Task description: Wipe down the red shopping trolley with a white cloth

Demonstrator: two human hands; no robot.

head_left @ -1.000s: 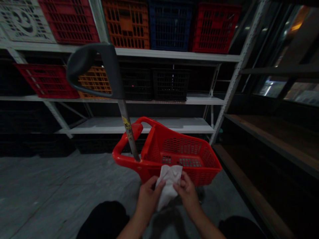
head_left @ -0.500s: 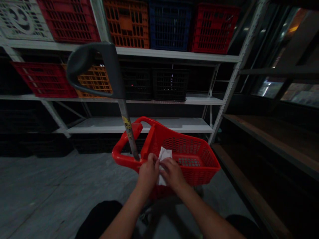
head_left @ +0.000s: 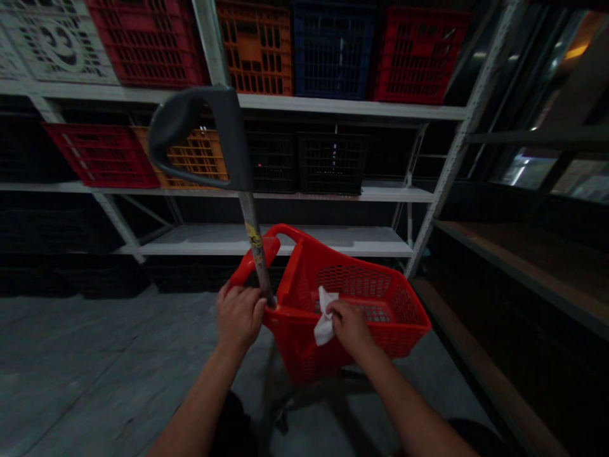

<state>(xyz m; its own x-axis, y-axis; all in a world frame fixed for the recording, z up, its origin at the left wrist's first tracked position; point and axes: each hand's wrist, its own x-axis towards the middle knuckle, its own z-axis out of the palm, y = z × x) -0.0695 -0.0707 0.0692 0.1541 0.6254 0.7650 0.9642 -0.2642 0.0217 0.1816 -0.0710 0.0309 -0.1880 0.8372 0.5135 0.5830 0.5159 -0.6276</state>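
A red plastic shopping cart (head_left: 299,343) stands in front of me, its basket to the right and its handle loop to the left. My left hand (head_left: 239,315) is closed over the near corner of the handle, beside the metal pole (head_left: 259,260) that rises there. Atop the pole sits a dark grey loop grip (head_left: 233,139), touched by neither hand. My right hand (head_left: 351,322) pinches a crumpled white cloth (head_left: 324,324) at the basket's near rim. The cloth hangs partly over that rim.
Behind the cart runs a white metal shelf (head_left: 328,240) with red, orange, blue and black crates (head_left: 333,54) on its tiers. On the right are wooden-edged shelves (head_left: 490,254). Grey concrete floor (head_left: 95,355) lies below, with a caster (head_left: 281,420) under the cart.
My left hand has let go of the cloth and moved left onto the cart's handle. My right hand keeps the cloth, now bunched. The view has shifted slightly left.
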